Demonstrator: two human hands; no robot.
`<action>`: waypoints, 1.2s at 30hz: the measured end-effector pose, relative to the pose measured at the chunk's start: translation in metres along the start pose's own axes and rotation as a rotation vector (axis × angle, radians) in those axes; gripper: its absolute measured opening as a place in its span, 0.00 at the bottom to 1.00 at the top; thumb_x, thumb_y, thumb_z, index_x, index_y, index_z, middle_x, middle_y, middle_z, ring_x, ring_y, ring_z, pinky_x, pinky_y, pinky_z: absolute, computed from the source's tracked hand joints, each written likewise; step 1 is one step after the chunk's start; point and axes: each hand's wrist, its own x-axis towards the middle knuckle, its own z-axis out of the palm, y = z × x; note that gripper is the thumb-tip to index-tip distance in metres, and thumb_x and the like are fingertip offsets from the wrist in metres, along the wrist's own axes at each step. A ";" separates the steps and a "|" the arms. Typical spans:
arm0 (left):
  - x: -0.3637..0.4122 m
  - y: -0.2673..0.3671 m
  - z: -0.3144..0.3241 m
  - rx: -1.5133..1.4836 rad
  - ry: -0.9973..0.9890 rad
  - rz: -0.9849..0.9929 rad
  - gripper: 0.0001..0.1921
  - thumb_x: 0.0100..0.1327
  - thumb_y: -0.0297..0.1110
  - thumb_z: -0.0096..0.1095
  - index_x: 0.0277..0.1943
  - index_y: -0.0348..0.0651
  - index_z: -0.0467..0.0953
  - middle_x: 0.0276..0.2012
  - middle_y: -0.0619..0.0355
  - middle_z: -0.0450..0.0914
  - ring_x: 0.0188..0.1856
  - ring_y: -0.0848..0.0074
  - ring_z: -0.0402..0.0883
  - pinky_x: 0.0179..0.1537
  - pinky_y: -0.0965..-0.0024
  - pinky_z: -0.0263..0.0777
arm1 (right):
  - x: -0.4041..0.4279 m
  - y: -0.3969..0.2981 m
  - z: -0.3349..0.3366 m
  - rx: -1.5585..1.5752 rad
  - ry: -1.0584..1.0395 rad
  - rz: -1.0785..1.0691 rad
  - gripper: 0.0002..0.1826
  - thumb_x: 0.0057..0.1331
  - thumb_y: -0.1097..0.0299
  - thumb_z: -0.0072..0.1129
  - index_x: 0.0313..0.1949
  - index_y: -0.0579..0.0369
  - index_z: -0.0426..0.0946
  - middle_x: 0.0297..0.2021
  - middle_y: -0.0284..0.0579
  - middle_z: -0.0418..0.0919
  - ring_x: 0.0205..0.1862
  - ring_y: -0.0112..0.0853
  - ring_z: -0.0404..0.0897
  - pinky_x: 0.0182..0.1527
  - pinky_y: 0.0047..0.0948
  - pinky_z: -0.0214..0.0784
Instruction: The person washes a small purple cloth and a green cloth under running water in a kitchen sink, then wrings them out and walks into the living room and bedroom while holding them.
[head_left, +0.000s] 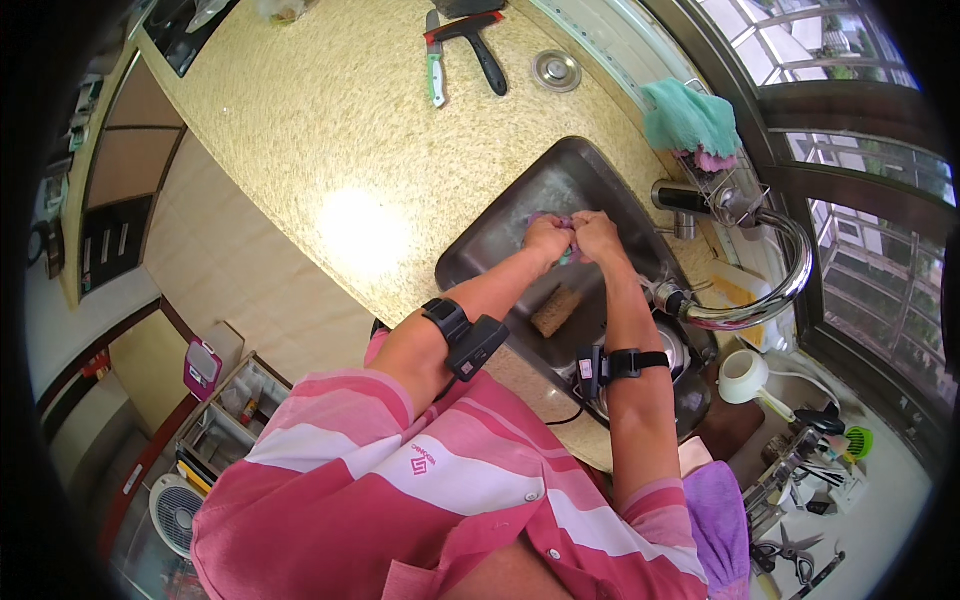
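Side by side, my left hand (548, 238) and my right hand (596, 234) are closed on a bunched purple and teal cloth (572, 256) inside the left basin of a dark metal sink (491, 244). Most of the cloth is hidden by my fingers. Whitish suds or water marks show on the basin floor beyond my hands. A brown sponge-like scrubbing block (556, 310) lies in the basin, nearer my body. The chrome faucet (787, 289) curves over the sink to the right of my right forearm.
A knife (436, 71), a black-handled squeegee (484, 52) and a metal sink strainer (556, 70) lie on the speckled counter (300, 120). A teal towel (690, 116) hangs by the window. Right of the sink are a white pot (743, 376), a purple towel (718, 521) and scissors (795, 553).
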 end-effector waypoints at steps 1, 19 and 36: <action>0.000 0.000 0.000 -0.146 -0.057 -0.071 0.10 0.57 0.33 0.66 0.41 0.41 0.80 0.33 0.55 0.82 0.35 0.68 0.82 0.39 0.65 0.76 | -0.007 -0.004 -0.005 0.038 -0.071 0.096 0.18 0.69 0.57 0.52 0.48 0.56 0.82 0.43 0.47 0.84 0.46 0.38 0.83 0.41 0.35 0.77; -0.012 0.008 -0.006 -0.505 -0.220 -0.197 0.08 0.66 0.34 0.65 0.45 0.45 0.79 0.35 0.61 0.81 0.33 0.78 0.79 0.31 0.73 0.77 | -0.017 0.037 -0.004 -0.152 0.399 -0.221 0.10 0.66 0.68 0.55 0.41 0.61 0.80 0.38 0.58 0.82 0.46 0.51 0.81 0.49 0.42 0.71; -0.030 -0.009 0.001 0.034 -0.229 -0.080 0.17 0.64 0.44 0.60 0.49 0.43 0.82 0.36 0.57 0.83 0.39 0.65 0.82 0.38 0.59 0.78 | -0.003 0.060 0.003 0.658 0.387 -0.008 0.16 0.64 0.77 0.48 0.50 0.64 0.78 0.43 0.49 0.83 0.45 0.36 0.81 0.49 0.32 0.70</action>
